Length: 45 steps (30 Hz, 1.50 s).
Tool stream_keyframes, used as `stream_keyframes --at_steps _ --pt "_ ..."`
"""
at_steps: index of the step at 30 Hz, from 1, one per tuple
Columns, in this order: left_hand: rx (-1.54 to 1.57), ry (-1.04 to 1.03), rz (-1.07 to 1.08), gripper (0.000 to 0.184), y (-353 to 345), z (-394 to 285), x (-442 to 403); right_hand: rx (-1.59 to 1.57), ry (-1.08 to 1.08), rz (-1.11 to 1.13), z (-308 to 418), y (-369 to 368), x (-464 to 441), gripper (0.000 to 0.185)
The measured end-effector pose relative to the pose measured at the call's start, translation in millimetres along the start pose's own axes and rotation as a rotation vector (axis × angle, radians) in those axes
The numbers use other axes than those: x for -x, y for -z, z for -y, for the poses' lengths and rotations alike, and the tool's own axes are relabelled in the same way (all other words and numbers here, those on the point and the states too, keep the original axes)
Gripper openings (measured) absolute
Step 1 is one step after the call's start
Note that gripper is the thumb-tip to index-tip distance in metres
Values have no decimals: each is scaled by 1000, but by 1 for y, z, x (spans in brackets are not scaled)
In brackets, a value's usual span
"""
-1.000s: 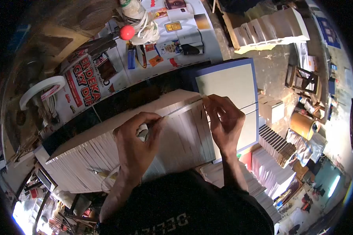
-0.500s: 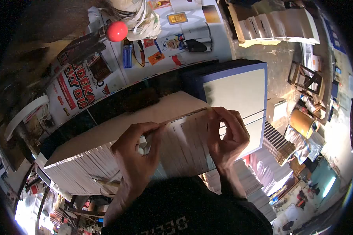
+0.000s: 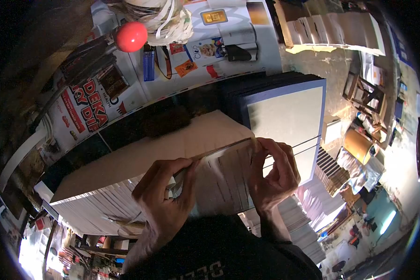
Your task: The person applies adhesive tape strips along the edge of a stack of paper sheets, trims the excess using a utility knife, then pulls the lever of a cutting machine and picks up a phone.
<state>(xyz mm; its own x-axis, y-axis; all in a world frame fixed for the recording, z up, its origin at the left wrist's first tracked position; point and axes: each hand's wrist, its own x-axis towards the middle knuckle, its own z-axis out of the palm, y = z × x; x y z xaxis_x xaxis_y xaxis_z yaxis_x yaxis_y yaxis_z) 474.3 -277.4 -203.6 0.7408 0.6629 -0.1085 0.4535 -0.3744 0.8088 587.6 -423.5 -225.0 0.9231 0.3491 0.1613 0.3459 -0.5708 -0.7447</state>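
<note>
A narrow dark-and-light striped headband strip (image 3: 226, 147) is stretched between my two hands, along the top edge of a pale book block (image 3: 221, 179). My left hand (image 3: 165, 189) pinches its left end between thumb and fingers. A small white piece (image 3: 173, 190), perhaps a roll of the strip, shows partly inside that hand. At the right corner of the block, my right hand (image 3: 275, 172) pinches the other end, with its fingers curled. A long row of book blocks (image 3: 98, 205) lies on the left, directly beside my left hand.
Dark covers with pale, blue-edged boards (image 3: 284, 112) are stacked at the right. Behind lie a printed sheet (image 3: 86, 109), a blue lighter (image 3: 148, 64) and a black object (image 3: 241, 52). A red ball-shaped knob (image 3: 131, 37) sticks out at upper left. More paper stacks (image 3: 333, 30) stand upper right.
Both hands sit slightly lower in the view, and the strip is still held between them. The camera view has shifted a little. Both pinches stay closed.
</note>
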Motion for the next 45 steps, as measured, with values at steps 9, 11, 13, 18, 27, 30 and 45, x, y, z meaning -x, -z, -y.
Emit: stream_keyframes --at_steps 9,11,13,18,27,30,45 --pt "11 -18 -2 15 0 0 -1 -86 -51 59 2 9 -3 38" --pt "3 9 15 15 2 -2 0 -291 -247 143 4 14 -8 52" --pt "-11 37 31 16 3 -1 0 -256 -210 224 -3 20 -14 52" --pt "-9 63 61 16 5 -3 0 -326 -244 245 -2 19 -23 34" --pt "30 4 3 17 2 2 1 -205 -183 390 -7 23 -39 19" --pt "70 3 -14 16 1 4 3 -209 -166 402 -8 21 -41 17" --pt "18 -49 -30 14 2 5 2 -307 -196 493 -10 31 -48 39"
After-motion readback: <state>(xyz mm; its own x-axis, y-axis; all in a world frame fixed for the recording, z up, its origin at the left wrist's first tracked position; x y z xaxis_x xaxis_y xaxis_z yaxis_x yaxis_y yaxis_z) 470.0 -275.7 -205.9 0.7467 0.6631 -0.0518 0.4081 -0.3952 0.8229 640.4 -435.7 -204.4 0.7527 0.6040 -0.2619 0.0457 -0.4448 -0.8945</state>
